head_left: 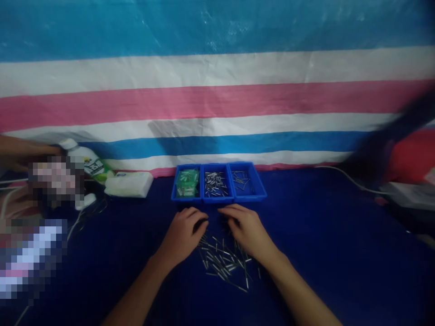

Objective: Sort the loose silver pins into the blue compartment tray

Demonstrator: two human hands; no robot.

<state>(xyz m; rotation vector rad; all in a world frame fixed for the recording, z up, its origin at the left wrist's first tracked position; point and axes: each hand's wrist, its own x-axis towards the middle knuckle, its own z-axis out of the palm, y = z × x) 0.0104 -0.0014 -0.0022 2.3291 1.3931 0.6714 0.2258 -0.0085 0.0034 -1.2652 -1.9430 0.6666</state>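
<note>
A loose pile of thin metal pins (224,260) lies on the dark blue table cover. My left hand (188,231) is at the pile's upper left edge, fingers curved and thumb apart from them, with nothing visible between. At the upper right edge my right hand (246,228) is likewise curved, thumb apart from the fingers and nothing seen in it. Just beyond both hands stand three joined blue trays: the left tray (173,192) holds green-and-clear packets, the middle tray (217,199) many short metal pins, and the right tray (256,181) a few thin pins.
A white tissue pack (129,184) lies left of the trays, beside a leaning white-and-green bottle (87,160). Another person's hand (30,151) and cables are at the far left. A striped sheet (217,102) hangs behind. Something red (413,154) is at the right.
</note>
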